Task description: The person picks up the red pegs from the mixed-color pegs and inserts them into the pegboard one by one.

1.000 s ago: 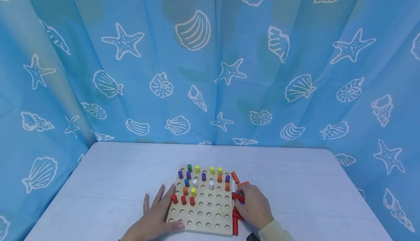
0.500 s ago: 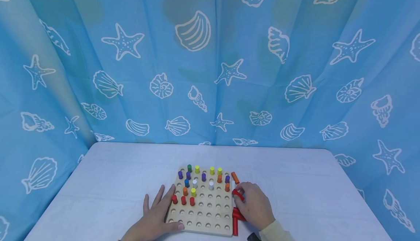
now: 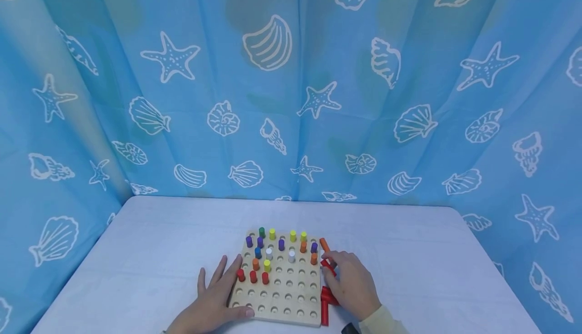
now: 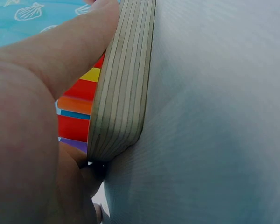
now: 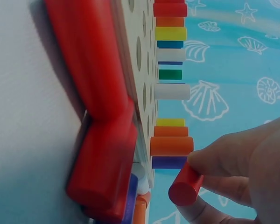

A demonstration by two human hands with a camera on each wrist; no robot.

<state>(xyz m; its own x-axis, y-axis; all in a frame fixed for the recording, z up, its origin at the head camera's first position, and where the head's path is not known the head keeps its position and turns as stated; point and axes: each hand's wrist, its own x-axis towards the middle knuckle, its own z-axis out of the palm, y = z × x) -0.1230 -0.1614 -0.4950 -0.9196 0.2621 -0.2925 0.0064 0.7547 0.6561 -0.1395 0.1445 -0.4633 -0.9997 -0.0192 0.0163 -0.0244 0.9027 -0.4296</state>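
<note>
A square wooden pegboard [image 3: 282, 303] lies on the table, with coloured pegs upright in its rear and left rows. My left hand [image 3: 206, 306] rests along its left edge, fingers spread and thumb on the near left corner. The left wrist view shows that hand against the layered side of the board [image 4: 121, 84]. Beside the board's right edge, my right hand [image 3: 353, 284] pinches a red peg [image 5: 184, 189] between thumb and fingertips. In the right wrist view it is held up off the loose pegs, its round end toward the camera.
Loose red pegs [image 5: 93, 56] lie along the board's right side, one on top of others. Purple, white and orange ones show below them in the right wrist view. An orange peg [image 3: 324, 244] lies by the far right corner. A blue shell-print curtain [image 3: 291, 96] surrounds the table [image 3: 409, 253].
The red peg in my right hand has shifted slightly left and away from me. An orange piece seen by the right fingers earlier no longer shows there. My left hand stays put.
</note>
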